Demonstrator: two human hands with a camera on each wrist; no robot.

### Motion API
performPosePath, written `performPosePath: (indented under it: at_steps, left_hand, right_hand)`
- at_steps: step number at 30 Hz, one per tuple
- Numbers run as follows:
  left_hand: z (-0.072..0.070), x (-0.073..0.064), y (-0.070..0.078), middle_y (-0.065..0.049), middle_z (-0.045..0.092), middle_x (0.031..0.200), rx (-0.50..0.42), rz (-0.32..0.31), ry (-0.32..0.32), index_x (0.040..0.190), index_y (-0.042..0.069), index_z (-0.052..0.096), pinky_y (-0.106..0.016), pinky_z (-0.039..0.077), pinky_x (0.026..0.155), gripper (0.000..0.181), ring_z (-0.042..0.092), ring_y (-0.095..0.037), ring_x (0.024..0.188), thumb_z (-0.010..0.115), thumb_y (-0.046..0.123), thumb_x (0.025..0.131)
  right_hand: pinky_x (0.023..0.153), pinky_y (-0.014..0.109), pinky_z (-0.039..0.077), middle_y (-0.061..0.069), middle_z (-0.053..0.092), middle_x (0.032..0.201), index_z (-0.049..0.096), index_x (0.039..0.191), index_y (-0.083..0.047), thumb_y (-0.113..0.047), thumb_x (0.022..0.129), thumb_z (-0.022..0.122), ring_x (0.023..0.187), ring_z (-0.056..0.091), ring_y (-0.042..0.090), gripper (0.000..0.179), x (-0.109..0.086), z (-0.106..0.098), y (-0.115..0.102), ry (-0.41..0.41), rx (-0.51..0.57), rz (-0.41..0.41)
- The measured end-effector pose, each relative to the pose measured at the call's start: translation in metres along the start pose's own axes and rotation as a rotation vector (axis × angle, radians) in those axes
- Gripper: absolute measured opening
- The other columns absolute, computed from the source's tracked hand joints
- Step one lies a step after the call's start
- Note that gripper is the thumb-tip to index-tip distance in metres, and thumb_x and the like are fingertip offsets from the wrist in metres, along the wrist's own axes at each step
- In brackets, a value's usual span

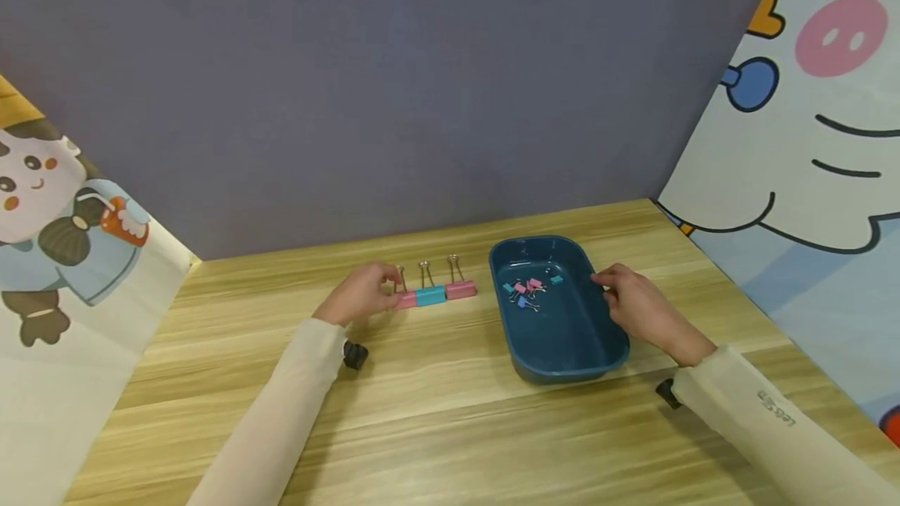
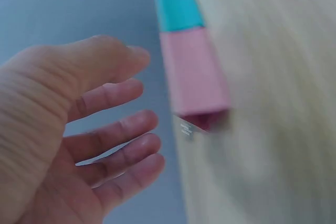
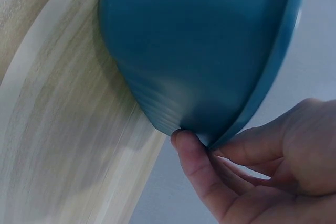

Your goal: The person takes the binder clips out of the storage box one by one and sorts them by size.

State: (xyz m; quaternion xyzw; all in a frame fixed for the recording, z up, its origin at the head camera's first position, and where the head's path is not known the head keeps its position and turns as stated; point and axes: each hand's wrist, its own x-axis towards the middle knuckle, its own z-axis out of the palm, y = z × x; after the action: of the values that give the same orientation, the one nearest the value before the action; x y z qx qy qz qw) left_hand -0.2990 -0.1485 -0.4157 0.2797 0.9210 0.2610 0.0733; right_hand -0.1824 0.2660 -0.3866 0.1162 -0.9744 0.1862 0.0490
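Three large binder clips stand in a touching row on the table, handles up: a left pink clip, a teal clip and a right pink clip. My left hand is at the row's left end; in the left wrist view its loosely bent fingers are beside the near pink clip, with a gap and nothing held. A dark blue plastic tray lies right of the row. On its right side, my right hand pinches the rim between thumb and fingers.
Several small binder clips, including a blue clip and a teal clip, lie loose in the tray. Behind the wooden table rises a grey panel. Cartoon-printed walls flank both sides.
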Motion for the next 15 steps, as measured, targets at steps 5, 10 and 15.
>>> performPosePath:
  at_steps: [5,10,15]
  left_hand:
    - [-0.010,0.003,0.027,-0.002,0.062,0.102,0.051,0.113,0.072,0.105,0.008,0.068,-0.038,0.048,0.080,0.022,0.057,-0.024,0.096,0.071,0.016,0.085]
    - [-0.015,0.010,0.063,-0.001,0.063,0.099,0.114,0.267,0.116,0.104,0.009,0.068,-0.034,0.048,0.080,0.020,0.058,-0.017,0.091,0.070,0.016,0.085]
    - [-0.013,0.019,0.091,0.000,0.064,0.100,0.105,0.347,0.137,0.105,0.009,0.067,-0.032,0.047,0.081,0.021,0.057,-0.015,0.092,0.069,0.017,0.086]
  right_hand:
    - [0.073,0.044,0.048,0.025,0.054,0.111,0.056,0.118,0.016,0.013,0.086,0.050,0.090,0.057,0.034,0.033,0.000,-0.002,-0.001,0.002,0.000,0.007]
    - [0.075,0.046,0.048,0.025,0.054,0.112,0.055,0.119,0.016,0.012,0.087,0.050,0.093,0.057,0.035,0.033,-0.001,-0.002,-0.002,-0.008,0.000,0.020]
    - [0.077,0.048,0.047,0.026,0.054,0.112,0.056,0.118,0.016,0.012,0.086,0.051,0.094,0.057,0.037,0.033,0.001,-0.001,-0.001,0.000,0.004,0.008]
